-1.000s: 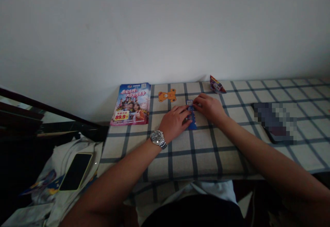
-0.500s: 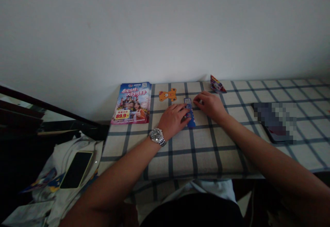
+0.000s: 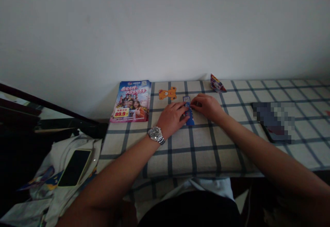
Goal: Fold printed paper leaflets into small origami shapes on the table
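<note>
One narrow blue paper strip (image 3: 190,119) lies between the hands on the checked cloth (image 3: 177,158), its long axis running away from the person. The left hand (image 3: 171,119), fingers loosely spread, lies flat over its left side. The right hand (image 3: 205,106) bunches its fingertips at the right edge; whether they grip it, I cannot tell.
</note>
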### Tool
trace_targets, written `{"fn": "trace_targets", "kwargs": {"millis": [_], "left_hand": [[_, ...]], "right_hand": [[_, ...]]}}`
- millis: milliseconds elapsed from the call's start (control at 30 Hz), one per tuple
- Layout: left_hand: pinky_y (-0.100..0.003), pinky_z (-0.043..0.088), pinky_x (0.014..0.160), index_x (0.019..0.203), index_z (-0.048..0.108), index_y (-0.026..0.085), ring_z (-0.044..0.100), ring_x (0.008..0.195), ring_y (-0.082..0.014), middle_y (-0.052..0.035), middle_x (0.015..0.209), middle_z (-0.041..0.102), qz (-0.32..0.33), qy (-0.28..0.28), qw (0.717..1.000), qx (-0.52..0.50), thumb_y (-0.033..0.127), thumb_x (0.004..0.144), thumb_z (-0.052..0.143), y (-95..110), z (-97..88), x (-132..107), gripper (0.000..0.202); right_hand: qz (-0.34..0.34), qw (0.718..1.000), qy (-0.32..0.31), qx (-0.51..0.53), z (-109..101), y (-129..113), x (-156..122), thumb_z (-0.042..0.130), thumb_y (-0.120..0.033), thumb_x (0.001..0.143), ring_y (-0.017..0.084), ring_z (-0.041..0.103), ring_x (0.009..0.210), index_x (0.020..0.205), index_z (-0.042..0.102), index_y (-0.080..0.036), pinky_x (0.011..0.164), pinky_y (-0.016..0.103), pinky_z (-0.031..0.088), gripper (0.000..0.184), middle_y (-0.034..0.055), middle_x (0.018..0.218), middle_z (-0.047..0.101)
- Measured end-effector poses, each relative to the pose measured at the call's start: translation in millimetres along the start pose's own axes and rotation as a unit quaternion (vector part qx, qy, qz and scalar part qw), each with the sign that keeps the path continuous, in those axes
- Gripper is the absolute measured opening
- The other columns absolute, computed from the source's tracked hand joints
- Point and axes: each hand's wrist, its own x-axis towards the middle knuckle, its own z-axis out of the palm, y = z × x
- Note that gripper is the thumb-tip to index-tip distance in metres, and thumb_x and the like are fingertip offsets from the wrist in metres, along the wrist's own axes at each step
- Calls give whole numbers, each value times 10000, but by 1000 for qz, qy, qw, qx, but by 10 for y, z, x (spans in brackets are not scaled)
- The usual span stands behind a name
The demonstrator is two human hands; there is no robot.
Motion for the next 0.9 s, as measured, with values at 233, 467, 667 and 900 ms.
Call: {"fn": "trace_targets", "kwargs": {"millis": [233,467,667,900], "left_hand": [[-477,481,1120,1257,703,219,565,1301,-285,-77,1455,618,-9,6,1000,1,357,996,660,8,19,-9,298],[-475,493,1081,1282,693,232,571,1281,-288,-65,1457,620,-14,5,1000,11,367,1001,651,26,10,-7,315],[-487,492,1065,1271,696,245,566,1290,-292,-64,1457,621,-17,11,1000,7,352,1004,640,39,7,-11,293],[-484,480,1084,1282,689,240,554,1312,-288,-64,1469,614,-18,7,1000,6,347,1000,644,38,5,-12,305]], "right_hand": [[-19,999,-37,6,-53,-14,-91,731,-261,928,188,670,798,974,766,-206,722,298,474,80,48,944,703],[-46,998,-46,-17,-94,-82,-237,727,-268,930,237,713,962,1125,763,-221,852,331,537,204,72,1095,717],[-62,996,-64,-32,-113,-123,-360,694,-306,954,244,709,975,1264,727,-256,863,355,565,315,81,1126,703],[-92,992,-82,-27,-153,-153,-410,757,-327,893,281,696,1037,1306,701,-240,929,418,576,426,110,1201,681]]}}
